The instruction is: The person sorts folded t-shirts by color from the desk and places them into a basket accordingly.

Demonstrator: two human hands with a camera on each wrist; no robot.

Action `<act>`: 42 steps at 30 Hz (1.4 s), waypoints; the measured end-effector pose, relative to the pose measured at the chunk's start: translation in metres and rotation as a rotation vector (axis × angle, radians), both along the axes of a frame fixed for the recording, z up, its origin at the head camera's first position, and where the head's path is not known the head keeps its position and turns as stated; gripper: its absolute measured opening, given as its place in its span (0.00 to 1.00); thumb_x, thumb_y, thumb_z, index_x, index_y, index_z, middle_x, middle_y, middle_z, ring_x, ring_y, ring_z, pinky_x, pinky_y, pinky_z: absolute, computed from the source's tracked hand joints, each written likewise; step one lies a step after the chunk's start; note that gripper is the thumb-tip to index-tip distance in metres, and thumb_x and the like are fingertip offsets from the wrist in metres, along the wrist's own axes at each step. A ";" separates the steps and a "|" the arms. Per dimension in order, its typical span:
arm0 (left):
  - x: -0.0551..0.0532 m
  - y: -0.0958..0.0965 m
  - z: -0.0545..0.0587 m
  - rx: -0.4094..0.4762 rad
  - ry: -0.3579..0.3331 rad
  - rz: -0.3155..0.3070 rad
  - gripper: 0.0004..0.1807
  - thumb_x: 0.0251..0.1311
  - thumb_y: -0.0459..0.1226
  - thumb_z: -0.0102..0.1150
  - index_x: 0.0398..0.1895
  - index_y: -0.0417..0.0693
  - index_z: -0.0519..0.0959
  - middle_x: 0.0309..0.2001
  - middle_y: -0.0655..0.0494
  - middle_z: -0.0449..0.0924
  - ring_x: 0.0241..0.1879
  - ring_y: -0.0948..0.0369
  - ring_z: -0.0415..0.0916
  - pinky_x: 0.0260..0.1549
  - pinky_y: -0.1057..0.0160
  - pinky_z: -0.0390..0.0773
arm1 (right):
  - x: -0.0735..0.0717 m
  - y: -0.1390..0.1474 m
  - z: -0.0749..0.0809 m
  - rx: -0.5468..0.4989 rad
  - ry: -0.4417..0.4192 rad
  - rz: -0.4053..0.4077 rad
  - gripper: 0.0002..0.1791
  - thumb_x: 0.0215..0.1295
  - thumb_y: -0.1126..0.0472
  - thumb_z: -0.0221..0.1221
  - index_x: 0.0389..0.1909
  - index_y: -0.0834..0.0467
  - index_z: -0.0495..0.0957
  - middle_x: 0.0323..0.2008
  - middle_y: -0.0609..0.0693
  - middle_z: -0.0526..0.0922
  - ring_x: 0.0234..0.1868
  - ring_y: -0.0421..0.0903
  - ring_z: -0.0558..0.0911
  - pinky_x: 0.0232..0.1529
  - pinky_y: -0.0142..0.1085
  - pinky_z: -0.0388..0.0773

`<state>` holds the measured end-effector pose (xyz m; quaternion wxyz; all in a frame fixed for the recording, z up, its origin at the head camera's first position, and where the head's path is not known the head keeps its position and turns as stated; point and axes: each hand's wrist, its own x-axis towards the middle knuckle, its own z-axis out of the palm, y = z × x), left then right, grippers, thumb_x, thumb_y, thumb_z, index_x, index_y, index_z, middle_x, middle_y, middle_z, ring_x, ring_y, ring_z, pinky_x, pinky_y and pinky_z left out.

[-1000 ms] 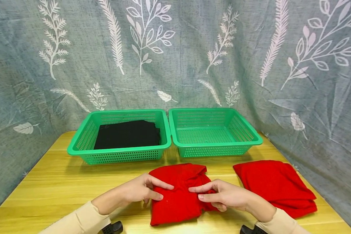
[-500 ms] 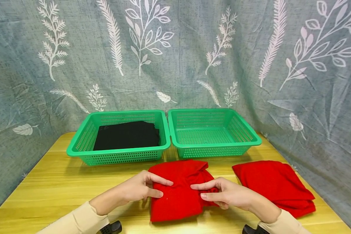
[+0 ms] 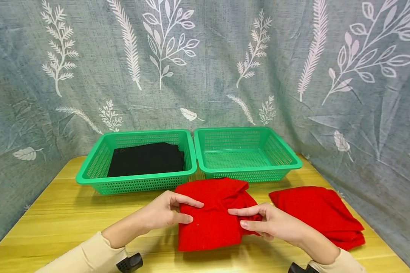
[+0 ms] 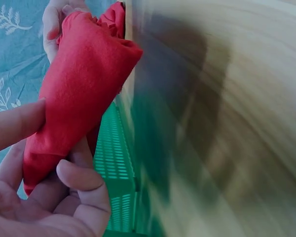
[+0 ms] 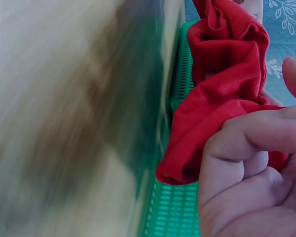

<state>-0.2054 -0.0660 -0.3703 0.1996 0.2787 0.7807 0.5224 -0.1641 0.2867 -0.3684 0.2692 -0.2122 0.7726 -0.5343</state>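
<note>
A folded red garment [image 3: 210,229] hangs a little above the table between both hands, a shadow under it. At its left side the left hand [image 3: 164,214] grips it, index finger and thumb on top and other fingers underneath, as the left wrist view shows. The right hand [image 3: 275,223] holds the opposite side, where the cloth is bunched and creased. Loose folds of the garment [image 5: 232,74] droop in the right wrist view. Its exact kind cannot be made out.
Behind the hands stand two green baskets side by side. The left basket [image 3: 140,180] holds folded black cloth [image 3: 147,161]; the right basket [image 3: 246,175] shows its bare bottom. Another folded red cloth [image 3: 317,212] lies on the wooden table [image 3: 54,227] at right.
Both hands have raised the red garment off the table and carried it slightly forward, toward the baskets. The right hand has shifted a little to the right.
</note>
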 end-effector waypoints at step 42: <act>-0.036 0.041 0.069 0.014 0.231 0.092 0.20 0.65 0.36 0.76 0.60 0.58 0.88 0.39 0.57 0.88 0.35 0.58 0.76 0.32 0.65 0.71 | -0.016 0.042 0.066 0.047 0.215 -0.183 0.27 0.79 0.58 0.62 0.75 0.57 0.75 0.17 0.49 0.46 0.19 0.47 0.45 0.18 0.40 0.46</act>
